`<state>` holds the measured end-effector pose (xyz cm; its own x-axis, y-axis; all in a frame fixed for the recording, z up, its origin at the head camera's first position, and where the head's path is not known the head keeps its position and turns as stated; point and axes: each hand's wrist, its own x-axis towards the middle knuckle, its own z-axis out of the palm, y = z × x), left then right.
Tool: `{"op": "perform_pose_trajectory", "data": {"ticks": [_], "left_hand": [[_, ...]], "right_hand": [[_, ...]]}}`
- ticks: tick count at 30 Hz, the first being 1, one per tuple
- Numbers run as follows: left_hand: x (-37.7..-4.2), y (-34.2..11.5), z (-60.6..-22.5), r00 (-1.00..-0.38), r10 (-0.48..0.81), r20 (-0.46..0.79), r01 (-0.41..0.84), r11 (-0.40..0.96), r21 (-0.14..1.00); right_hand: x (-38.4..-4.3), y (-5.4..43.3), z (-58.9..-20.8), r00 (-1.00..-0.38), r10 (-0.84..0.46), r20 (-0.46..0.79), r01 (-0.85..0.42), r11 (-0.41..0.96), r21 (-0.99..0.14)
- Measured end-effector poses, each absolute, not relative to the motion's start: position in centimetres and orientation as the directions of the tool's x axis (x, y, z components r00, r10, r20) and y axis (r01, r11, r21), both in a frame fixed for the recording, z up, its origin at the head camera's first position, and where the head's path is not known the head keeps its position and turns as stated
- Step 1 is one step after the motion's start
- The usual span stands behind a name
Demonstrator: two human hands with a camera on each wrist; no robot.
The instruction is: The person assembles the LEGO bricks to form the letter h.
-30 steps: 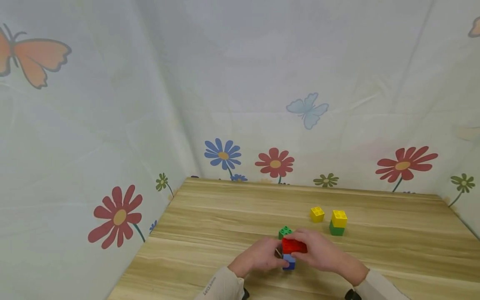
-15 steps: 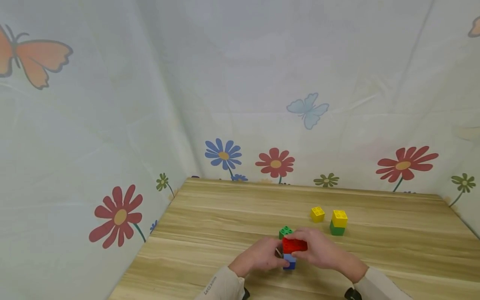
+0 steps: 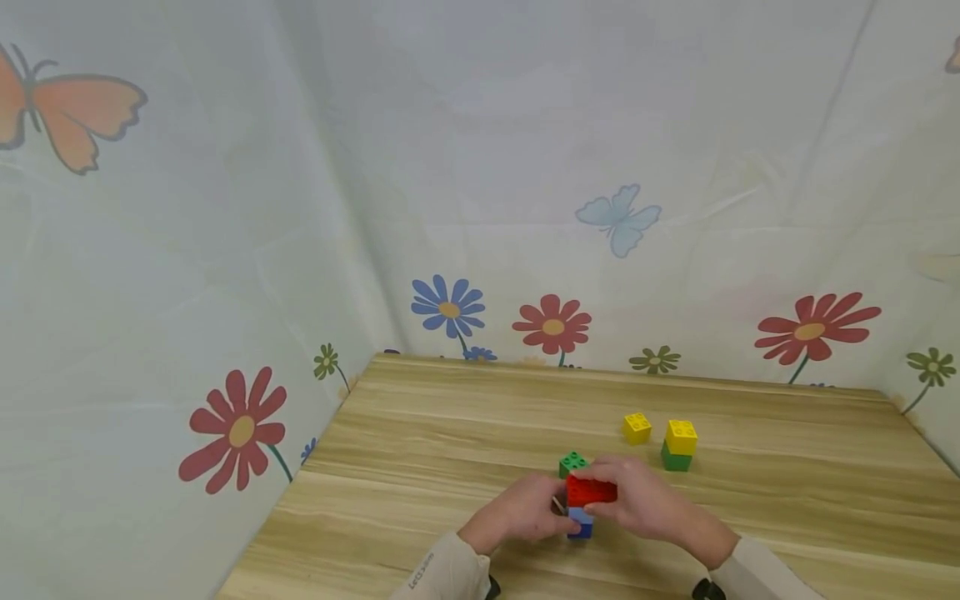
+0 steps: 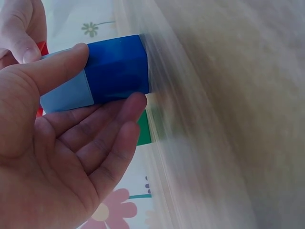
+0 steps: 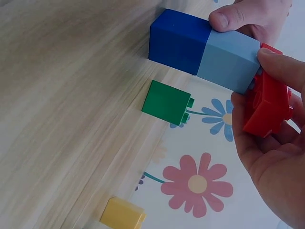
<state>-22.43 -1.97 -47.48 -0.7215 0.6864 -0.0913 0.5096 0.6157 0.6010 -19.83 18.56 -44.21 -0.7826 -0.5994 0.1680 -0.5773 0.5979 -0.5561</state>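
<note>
My left hand (image 3: 519, 510) holds a stack of a dark blue brick (image 5: 177, 42) and a light blue brick (image 5: 228, 59) between thumb and fingers. The dark blue one is at the bottom, standing on the table. My right hand (image 3: 643, 502) grips a longer red brick (image 5: 268, 102) by its sides, on top of the light blue brick. One end of the red brick sits over the light blue one and the rest overhangs to the right. In the right wrist view a narrow gap with studs shows between them. A green brick (image 3: 573, 464) stands just behind the stack.
Farther back on the wooden table (image 3: 420, 425) is a single yellow brick (image 3: 637, 428). To its right, another yellow brick (image 3: 682, 437) sits on a green brick (image 3: 677, 461). A flower-printed cloth (image 3: 480, 167) hangs behind and at the sides of the table.
</note>
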Motion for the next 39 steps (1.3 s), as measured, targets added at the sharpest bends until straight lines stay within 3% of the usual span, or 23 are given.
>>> {"op": "perform_pose_trajectory", "data": {"ticks": [9, 30, 39], "left_hand": [[-22.43, -1.96, -47.79, -0.713, 0.700, -0.049, 0.555, 0.605, 0.571], [-22.27, -2.09, -48.07, -0.725, 0.687, -0.046, 0.512, 0.582, 0.632], [-22.11, -2.07, -47.79, -0.733, 0.676, -0.074, 0.483, 0.594, 0.643]], "right_hand": [[-20.09, 18.55, -44.14, -0.767, -0.618, 0.176, -0.588, 0.566, -0.577], [-19.91, 18.38, -43.85, -0.762, -0.616, 0.199, -0.617, 0.597, -0.513], [-19.95, 18.38, -43.80, -0.758, -0.625, 0.187, -0.612, 0.581, -0.537]]}}
